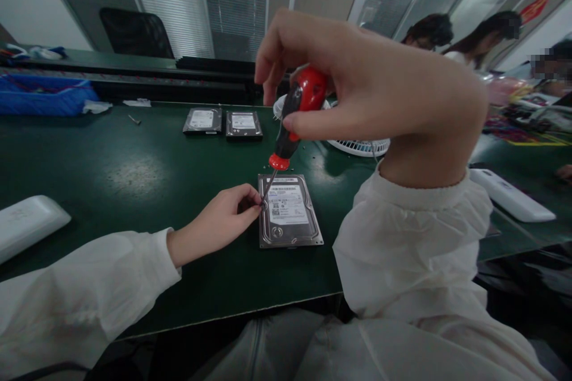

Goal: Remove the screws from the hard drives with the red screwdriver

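A silver hard drive (292, 232) lies label up on the green table in front of me. My right hand (361, 80) is closed round the red and black handle of a screwdriver (290, 113), raised above the drive. The screwdriver slants down, its tip at the drive's left edge. There my left hand (218, 220) is closed in a pinch beside the tip. Whatever the left fingertips hold, if anything, is too small to make out. Small specks that look like screws lie just behind the drive.
Two more hard drives, one (203, 120) beside the other (243, 125), lie farther back. A white fan (361, 146) is partly behind my right hand. A blue bin (44, 98) stands back left. White devices lie left (31, 223) and right (513, 195). Other people sit at the far right.
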`<state>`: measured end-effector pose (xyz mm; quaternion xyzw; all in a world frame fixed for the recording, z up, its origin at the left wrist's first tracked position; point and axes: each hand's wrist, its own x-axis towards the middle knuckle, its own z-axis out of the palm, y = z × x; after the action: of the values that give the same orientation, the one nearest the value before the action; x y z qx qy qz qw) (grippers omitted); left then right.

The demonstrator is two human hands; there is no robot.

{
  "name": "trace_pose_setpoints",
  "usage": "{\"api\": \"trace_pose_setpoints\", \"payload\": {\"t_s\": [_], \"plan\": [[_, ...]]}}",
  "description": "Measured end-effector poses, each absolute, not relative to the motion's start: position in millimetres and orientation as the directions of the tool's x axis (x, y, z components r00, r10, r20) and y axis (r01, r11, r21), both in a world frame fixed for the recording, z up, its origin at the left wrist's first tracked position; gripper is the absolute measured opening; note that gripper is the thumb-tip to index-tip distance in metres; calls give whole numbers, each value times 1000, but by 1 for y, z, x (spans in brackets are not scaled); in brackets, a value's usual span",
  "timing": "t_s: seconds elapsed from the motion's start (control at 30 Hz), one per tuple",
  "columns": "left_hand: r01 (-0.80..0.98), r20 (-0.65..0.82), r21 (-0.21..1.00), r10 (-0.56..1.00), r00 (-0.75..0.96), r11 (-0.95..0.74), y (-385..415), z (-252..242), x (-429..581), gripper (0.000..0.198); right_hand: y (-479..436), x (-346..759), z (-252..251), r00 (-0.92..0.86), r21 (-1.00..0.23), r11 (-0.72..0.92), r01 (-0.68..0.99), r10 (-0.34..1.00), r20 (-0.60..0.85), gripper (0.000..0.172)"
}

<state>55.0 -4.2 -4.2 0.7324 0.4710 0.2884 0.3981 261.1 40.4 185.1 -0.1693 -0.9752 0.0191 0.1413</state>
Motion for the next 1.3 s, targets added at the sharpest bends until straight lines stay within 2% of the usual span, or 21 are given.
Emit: {"api": "trace_pose_setpoints", "payload": {"t_s": [0.13, 0.23, 0.33, 0.43, 0.57, 0.67, 0.73, 0.87, 0.93, 1.03, 1.3], "plan": [[448, 57, 860, 918, 393, -245, -4, -5, 55, 17, 38, 261, 186, -894, -69, 933, 352, 357, 269, 40], [457, 54, 855, 919, 391, -245, -3, -6, 55, 17, 35, 259, 186, -880, -51, 920, 389, 388, 273, 33], [464, 48, 851, 917, 395, -244, -2, -7, 54, 18, 34, 259, 187, -898, -62, 932, 357, 360, 252, 38], [463, 58, 849, 916, 397, -254, -2, -7, 54, 16, 37, 260, 186, -881, -58, 916, 396, 397, 257, 43], [472, 76, 839, 918, 389, -269, -2, -7, 56, 14, 40, 260, 185, -871, -54, 913, 404, 402, 284, 40], [470, 83, 840, 922, 379, -269, -2, -6, 56, 12, 40, 260, 184, -889, -53, 930, 365, 365, 278, 44], [468, 99, 837, 920, 379, -283, -3, -5, 56, 11, 39, 259, 184, -881, -56, 921, 385, 385, 274, 44], [460, 120, 836, 918, 379, -299, -2, -6, 56, 9, 39, 258, 184, -824, -69, 872, 484, 481, 301, 36], [462, 116, 836, 919, 378, -295, -2, -7, 56, 8, 40, 259, 185, -836, -58, 888, 456, 450, 314, 33], [468, 110, 835, 921, 375, -290, -3, -7, 56, 8, 41, 260, 186, -870, -31, 921, 388, 378, 316, 36], [468, 114, 836, 925, 362, -287, -3, -3, 57, 7, 42, 260, 184, -832, -11, 879, 477, 455, 317, 34]]}}
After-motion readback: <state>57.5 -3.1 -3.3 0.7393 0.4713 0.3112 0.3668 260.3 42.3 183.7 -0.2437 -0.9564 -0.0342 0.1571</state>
